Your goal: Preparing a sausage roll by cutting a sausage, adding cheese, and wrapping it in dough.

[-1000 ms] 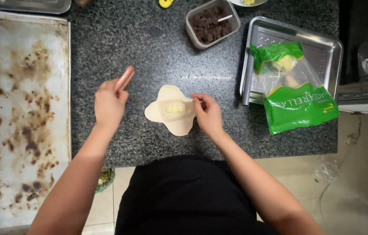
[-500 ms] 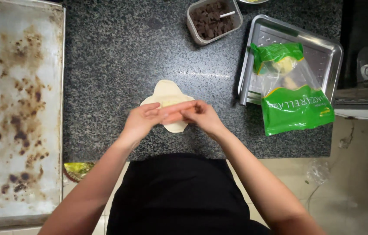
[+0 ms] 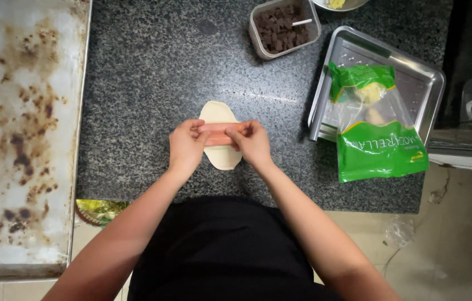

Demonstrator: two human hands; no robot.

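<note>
Sausage [image 3: 220,134]: pink, laid crosswise on a pale oval dough sheet [image 3: 222,159] on the dark speckled counter [image 3: 152,72]. It is pinched at its ends by the left hand [image 3: 187,146] and right hand [image 3: 254,142], fingers curled closed on it. Further right: steel tray [image 3: 403,67] with a green bag [image 3: 378,134]. Above: tub of brown pieces [image 3: 283,28]. Far left: stained baking sheet [image 3: 18,128].
</note>
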